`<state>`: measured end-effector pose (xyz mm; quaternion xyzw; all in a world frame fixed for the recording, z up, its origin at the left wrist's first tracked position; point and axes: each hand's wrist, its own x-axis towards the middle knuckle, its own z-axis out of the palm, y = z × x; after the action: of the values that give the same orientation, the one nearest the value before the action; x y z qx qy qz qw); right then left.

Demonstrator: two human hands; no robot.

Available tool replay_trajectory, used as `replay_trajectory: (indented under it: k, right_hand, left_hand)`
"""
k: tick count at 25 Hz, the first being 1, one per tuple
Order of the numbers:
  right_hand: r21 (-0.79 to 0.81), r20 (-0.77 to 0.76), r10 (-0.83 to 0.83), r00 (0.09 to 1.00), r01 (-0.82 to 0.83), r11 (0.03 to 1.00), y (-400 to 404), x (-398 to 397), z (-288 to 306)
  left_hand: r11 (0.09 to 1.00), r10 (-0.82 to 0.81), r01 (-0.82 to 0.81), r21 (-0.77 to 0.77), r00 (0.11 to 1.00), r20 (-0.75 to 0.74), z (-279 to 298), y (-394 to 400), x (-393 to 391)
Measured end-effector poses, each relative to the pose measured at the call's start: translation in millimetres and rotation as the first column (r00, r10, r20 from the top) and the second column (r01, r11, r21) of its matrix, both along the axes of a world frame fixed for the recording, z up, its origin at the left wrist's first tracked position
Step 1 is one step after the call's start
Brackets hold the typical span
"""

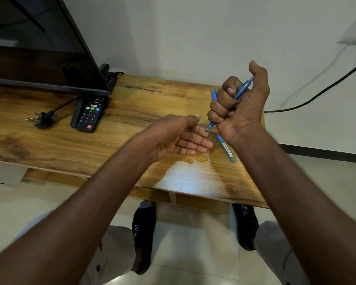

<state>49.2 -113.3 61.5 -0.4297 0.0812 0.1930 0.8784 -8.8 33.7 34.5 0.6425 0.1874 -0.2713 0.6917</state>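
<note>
Hands: two, both bare and raised over the right part of the desk.
Right hand: its fingers are curled into a fist, clamped round one blue pen, with the thumb sticking up.
Held pen: one, slanting through the fist. Its upper end shows beside the thumb and its tip points down and left, at or just short of the left hand's fingertips; whether it touches them cannot be told.
Left hand: holds nothing. Its fingers are straight and close together, the palm turned toward the right hand and the thumb on top.
Pens on the desk: one teal pen with a white label lies flat, its upper end hidden under the right wrist. Blue pen ends show behind the fist; their number cannot be told, as the hand covers them.
Pens in all: at least three.
Remote control: one, black, lying at the foot of the television, well to the left of the hands.
Plug: one, black, with its pins pointing left, just left of the remote.
Power strip: one, at the back of the desk behind the television.
Wall cable: one, black, running along the wall on the right.
Feet: two, in black socks, on the floor below the desk edge.
</note>
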Motion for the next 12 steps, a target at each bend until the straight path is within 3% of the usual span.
replay_trajectory:
  k: [12]
  right_hand:
    - [0.034,-0.039,-0.001,0.999,0.003,0.999,-1.8,2.3,-1.2]
  left_hand:
    - [1.000,0.013,-0.013,-0.019,1.000,0.008,-1.1,1.0,0.7]
